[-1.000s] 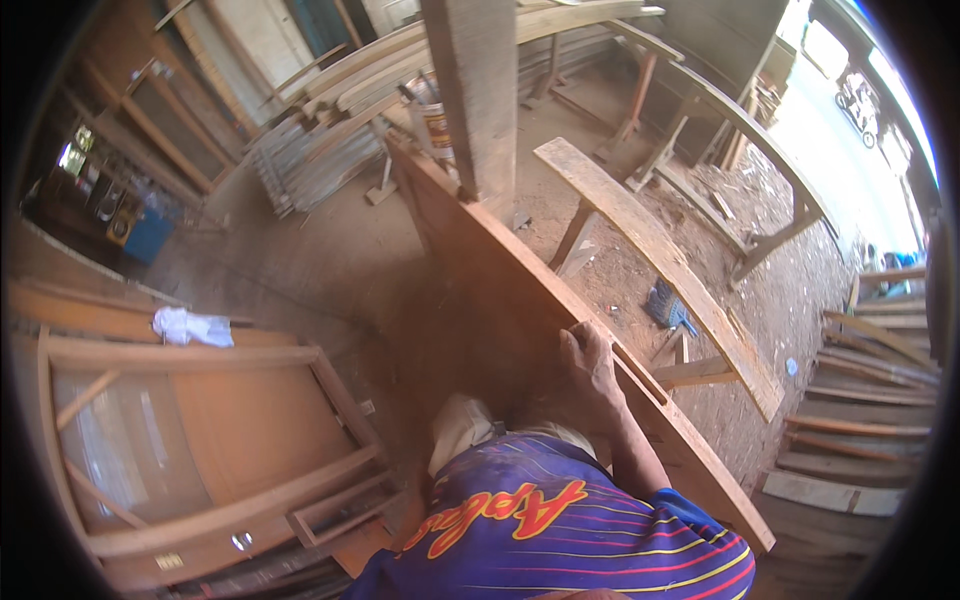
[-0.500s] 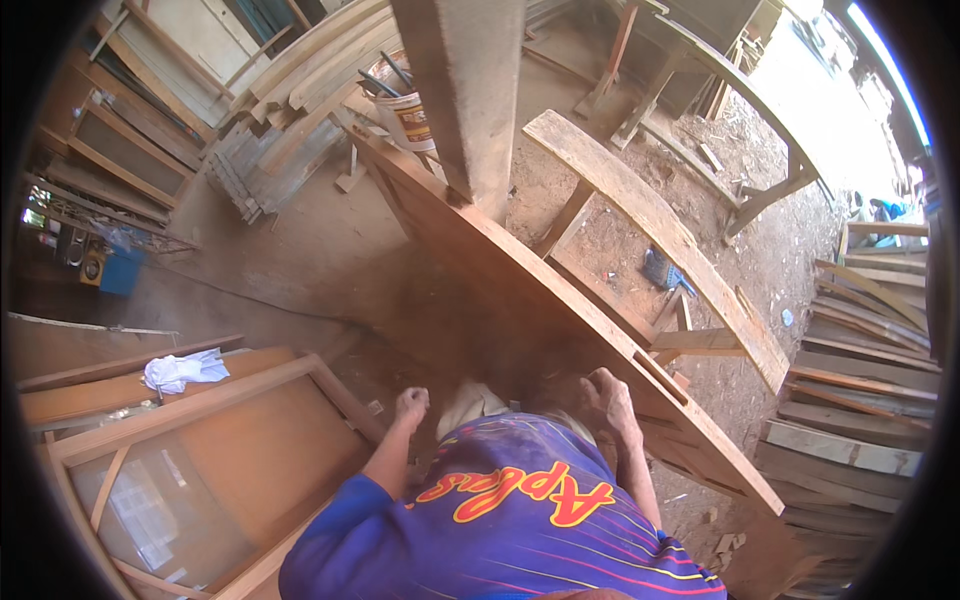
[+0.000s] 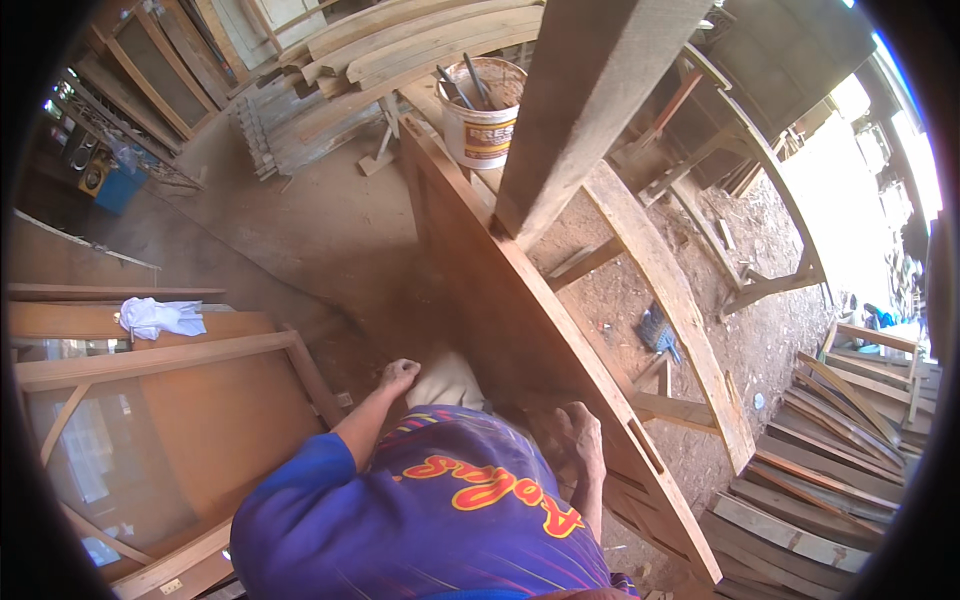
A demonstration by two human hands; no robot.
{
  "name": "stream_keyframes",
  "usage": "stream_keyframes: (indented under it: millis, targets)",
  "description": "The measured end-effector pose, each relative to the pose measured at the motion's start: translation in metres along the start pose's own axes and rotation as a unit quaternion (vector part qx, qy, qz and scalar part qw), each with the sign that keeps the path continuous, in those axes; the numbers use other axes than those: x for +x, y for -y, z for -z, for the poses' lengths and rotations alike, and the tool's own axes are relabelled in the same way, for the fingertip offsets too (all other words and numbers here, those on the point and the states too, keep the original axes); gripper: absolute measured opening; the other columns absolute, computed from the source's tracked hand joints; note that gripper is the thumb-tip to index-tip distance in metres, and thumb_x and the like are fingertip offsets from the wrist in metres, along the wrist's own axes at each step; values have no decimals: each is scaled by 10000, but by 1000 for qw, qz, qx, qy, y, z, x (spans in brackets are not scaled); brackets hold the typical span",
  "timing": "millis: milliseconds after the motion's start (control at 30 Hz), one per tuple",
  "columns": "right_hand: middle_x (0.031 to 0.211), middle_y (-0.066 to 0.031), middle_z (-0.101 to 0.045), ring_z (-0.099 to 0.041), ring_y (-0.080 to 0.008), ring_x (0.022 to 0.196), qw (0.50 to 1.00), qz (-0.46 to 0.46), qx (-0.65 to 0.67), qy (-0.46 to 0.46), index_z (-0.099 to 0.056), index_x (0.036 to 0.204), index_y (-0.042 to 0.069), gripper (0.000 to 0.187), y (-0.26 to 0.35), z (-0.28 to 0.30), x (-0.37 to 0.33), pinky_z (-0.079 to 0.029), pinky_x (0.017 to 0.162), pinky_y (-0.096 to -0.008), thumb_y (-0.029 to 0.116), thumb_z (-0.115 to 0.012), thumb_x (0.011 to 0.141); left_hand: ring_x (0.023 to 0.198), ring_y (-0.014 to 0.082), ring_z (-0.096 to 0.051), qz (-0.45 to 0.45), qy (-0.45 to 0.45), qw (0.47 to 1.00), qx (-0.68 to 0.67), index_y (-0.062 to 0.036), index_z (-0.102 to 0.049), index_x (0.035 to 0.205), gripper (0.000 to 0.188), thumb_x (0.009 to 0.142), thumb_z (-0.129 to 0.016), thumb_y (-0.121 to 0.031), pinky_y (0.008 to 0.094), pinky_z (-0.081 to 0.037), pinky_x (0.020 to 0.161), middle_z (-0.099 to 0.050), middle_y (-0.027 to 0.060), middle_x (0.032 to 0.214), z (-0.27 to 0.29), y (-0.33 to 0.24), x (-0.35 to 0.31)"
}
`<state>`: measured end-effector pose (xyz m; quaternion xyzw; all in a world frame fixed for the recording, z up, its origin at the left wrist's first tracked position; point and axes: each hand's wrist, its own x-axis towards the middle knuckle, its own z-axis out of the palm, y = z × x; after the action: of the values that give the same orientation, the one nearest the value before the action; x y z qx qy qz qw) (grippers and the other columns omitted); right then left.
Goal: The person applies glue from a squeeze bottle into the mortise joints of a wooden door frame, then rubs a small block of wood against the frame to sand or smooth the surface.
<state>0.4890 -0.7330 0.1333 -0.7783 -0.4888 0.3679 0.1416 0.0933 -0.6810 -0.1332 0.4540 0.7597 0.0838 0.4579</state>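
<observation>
A brown wooden door [image 3: 470,260] stands on its long side in front of me, leaning by a square post [image 3: 590,110]. A slot is cut into its upper edge, near the close end. My right hand [image 3: 582,436] hangs beside the door's face, fingers loosely bent and apart, holding nothing I can see. On the other side, my left hand [image 3: 400,376] is curled into a loose fist above my knee, with nothing showing in it. To its left lies a wooden frame with a panel [image 3: 215,420], and a white cloth [image 3: 165,317] rests on boards beyond that.
Behind the door's far end stands a white bucket [image 3: 478,135] with tools in it. A long plank bench [image 3: 672,295] runs along the door's right side, with a blue mesh-like item [image 3: 655,330] below. Stacked boards [image 3: 800,530] lie at right; a blue box [image 3: 120,190] sits far left.
My view has shifted, and the bucket beside the post now shows more fully. Both hands still hang beside my body, the left still curled. One knee has come forward next to the left hand.
</observation>
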Motion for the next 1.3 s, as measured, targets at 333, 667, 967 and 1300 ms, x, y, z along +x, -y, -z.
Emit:
stream_keyframes:
  millis: [333,667,967,1300]
  targets:
    - [1072,-254,-752,-725,-419,1062,996,-89,18,-14,-726,1182,2,347,66,-39,61,-557,899,-466,286,-717,983,988,226,-775,-45,6,991,-126,-65,-734,1204,305,999,-682,-284,371,-594,870,-788,139,1111,65,-89,141]
    - [1062,-204,-721,-708,-388,1020,983,157,89,-24,-699,1154,24,211,321,-85,204,-571,882,-441,66,-717,948,1274,408,-586,-477,-93,871,-72,-34,-570,1407,500,945,-731,-142,500,-510,1050,-601,210,1383,211,-291,213]
    - [1023,-236,-733,-732,-381,930,966,111,-190,-134,-712,1120,-11,186,473,-2,386,-552,788,-466,107,-612,1018,1501,449,-361,-523,-37,851,37,-118,-495,1540,733,890,-796,-272,616,-285,1223,-440,168,1596,199,-310,254]
    - [1120,-257,-742,-721,-394,1088,962,4,-267,61,-618,1282,33,421,453,-18,445,-566,907,-501,192,-678,897,1539,441,-318,-517,-20,855,39,-150,-459,1589,760,916,-773,-314,630,-242,1244,-404,128,1650,193,-304,261]
